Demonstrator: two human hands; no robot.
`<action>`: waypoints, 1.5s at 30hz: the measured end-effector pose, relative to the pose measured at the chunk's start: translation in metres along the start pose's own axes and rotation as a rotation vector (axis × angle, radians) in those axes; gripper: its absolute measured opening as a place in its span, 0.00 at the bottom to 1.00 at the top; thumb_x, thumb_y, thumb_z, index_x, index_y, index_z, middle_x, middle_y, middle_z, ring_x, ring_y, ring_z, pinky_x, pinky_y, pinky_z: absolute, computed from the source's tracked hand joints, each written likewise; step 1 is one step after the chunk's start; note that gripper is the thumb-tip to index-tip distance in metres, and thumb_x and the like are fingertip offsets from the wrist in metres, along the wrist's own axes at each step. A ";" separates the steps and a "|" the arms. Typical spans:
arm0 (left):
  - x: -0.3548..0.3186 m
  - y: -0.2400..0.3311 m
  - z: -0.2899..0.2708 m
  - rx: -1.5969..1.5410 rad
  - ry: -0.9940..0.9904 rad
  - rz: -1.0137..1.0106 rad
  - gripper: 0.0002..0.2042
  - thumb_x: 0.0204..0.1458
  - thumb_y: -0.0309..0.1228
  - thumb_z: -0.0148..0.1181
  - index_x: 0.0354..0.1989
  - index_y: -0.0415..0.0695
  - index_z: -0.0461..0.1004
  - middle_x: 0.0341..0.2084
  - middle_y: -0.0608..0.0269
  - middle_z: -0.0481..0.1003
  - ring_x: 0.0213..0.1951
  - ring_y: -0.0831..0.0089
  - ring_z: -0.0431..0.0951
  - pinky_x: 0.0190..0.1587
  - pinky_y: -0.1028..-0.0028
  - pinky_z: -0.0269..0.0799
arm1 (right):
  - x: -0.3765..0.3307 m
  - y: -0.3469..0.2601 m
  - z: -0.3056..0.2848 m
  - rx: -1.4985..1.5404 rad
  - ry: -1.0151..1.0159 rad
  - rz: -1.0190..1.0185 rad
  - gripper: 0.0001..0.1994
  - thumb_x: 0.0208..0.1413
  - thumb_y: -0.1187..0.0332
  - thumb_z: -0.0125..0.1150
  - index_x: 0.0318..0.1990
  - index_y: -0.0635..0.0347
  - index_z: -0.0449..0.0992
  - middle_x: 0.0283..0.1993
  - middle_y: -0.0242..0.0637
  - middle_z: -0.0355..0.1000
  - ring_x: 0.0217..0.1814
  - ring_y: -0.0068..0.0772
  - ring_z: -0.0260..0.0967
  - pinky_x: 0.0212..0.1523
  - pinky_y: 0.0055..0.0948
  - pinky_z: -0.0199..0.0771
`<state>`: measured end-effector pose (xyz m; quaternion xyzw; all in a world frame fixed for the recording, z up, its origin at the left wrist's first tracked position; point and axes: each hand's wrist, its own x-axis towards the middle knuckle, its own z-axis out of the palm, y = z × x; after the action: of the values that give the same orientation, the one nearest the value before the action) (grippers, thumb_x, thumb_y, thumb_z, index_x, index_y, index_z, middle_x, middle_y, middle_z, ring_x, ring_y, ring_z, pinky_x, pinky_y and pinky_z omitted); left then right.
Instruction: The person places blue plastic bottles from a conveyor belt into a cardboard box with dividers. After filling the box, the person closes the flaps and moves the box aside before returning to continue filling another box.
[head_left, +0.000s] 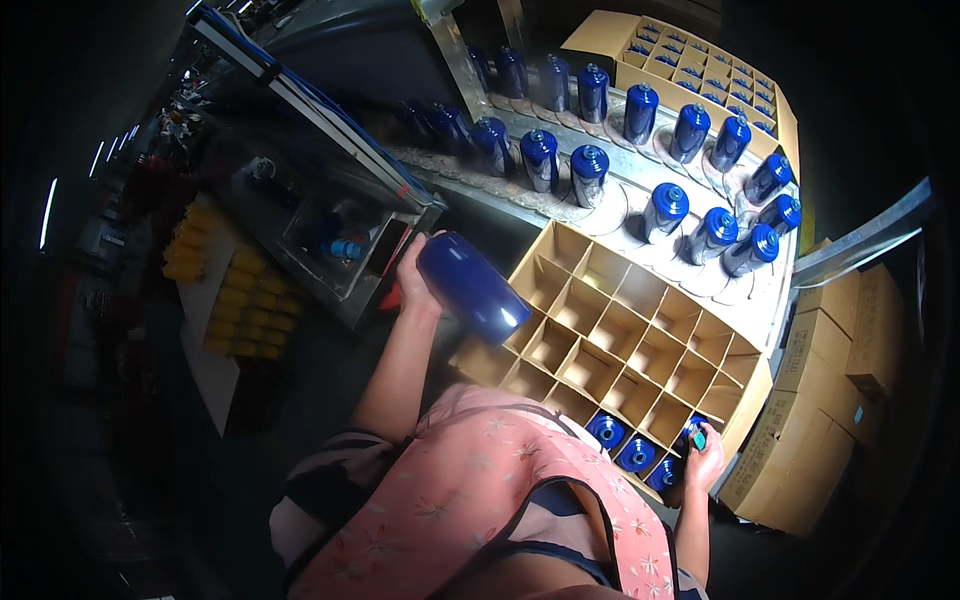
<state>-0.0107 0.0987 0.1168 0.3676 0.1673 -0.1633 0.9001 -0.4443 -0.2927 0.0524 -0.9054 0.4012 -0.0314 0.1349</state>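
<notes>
A glossy dark blue bottle (472, 288) lies tilted in my left hand (418, 278), whose fingers wrap round one end of it. It is held in the air beside the left edge of a cardboard box (752, 385) with dividers. My right hand (706, 460) is at the box's near right corner, closed round the top of another blue bottle (692, 426) that sits in a compartment there. Three more blue bottles stand upright in the near row, one of them a blue bottle (606, 431) with its narrow neck facing up. The other visible compartments hold no bottles.
Beyond the box, several upright blue bottles (640, 115) stand in curved rows on a pale conveyor table (625, 185). A filled divided box (600, 40) sits at the far right. Stacked cartons (800, 420) stand right; a metal frame (320, 120) and yellow items (250, 310) are left.
</notes>
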 end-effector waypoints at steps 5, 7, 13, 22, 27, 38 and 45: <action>0.007 0.031 -0.006 0.197 0.002 0.201 0.13 0.63 0.33 0.51 0.44 0.35 0.74 0.45 0.54 0.77 0.47 0.68 0.76 0.53 0.69 0.70 | -0.002 -0.021 -0.008 0.032 -0.048 0.031 0.16 0.47 0.71 0.68 0.46 0.52 0.77 0.46 0.36 0.76 0.49 0.44 0.73 0.49 0.35 0.72; 0.013 0.043 -0.001 0.346 0.034 0.339 0.14 0.61 0.32 0.54 0.47 0.33 0.75 0.45 0.56 0.77 0.47 0.71 0.75 0.53 0.72 0.70 | -0.004 -0.024 -0.014 0.029 -0.109 0.054 0.16 0.47 0.72 0.68 0.46 0.52 0.77 0.46 0.36 0.76 0.49 0.43 0.73 0.50 0.35 0.72; 0.059 0.021 0.009 0.479 -0.017 0.447 0.15 0.60 0.30 0.56 0.52 0.33 0.73 0.45 0.62 0.76 0.47 0.77 0.72 0.54 0.78 0.65 | 0.008 -0.013 -0.021 0.043 -0.035 0.130 0.16 0.48 0.72 0.67 0.47 0.52 0.77 0.46 0.37 0.76 0.49 0.44 0.73 0.50 0.34 0.71; 0.104 -0.037 -0.006 -0.108 0.168 -0.054 0.22 0.64 0.44 0.35 0.51 0.43 0.73 0.48 0.57 0.76 0.52 0.58 0.74 0.56 0.53 0.69 | 0.012 -0.030 -0.009 0.111 -0.092 0.217 0.17 0.49 0.70 0.67 0.49 0.49 0.76 0.47 0.36 0.75 0.50 0.45 0.73 0.50 0.36 0.71; 0.102 -0.064 0.012 -0.044 0.115 -0.162 0.22 0.63 0.42 0.34 0.50 0.42 0.73 0.48 0.57 0.76 0.50 0.59 0.75 0.55 0.57 0.70 | 0.015 -0.027 -0.001 0.037 -0.131 0.296 0.17 0.47 0.70 0.68 0.47 0.48 0.76 0.45 0.36 0.76 0.49 0.45 0.73 0.49 0.36 0.72; 0.151 0.070 0.032 0.807 0.030 0.738 0.16 0.61 0.31 0.56 0.53 0.34 0.71 0.51 0.56 0.74 0.52 0.73 0.72 0.59 0.74 0.63 | 0.014 -0.021 -0.004 0.041 -0.074 0.200 0.18 0.47 0.72 0.68 0.48 0.49 0.77 0.46 0.36 0.76 0.48 0.45 0.73 0.49 0.36 0.72; 0.269 0.108 0.030 1.016 0.287 0.878 0.17 0.56 0.32 0.62 0.52 0.37 0.72 0.47 0.53 0.76 0.50 0.66 0.75 0.54 0.69 0.68 | 0.005 -0.012 -0.013 0.035 -0.044 0.264 0.18 0.46 0.73 0.68 0.47 0.51 0.77 0.46 0.38 0.77 0.49 0.44 0.74 0.49 0.34 0.71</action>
<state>0.2793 0.1040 0.0894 0.7960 0.0230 0.2089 0.5676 -0.4346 -0.2914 0.0676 -0.8428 0.5131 -0.0004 0.1624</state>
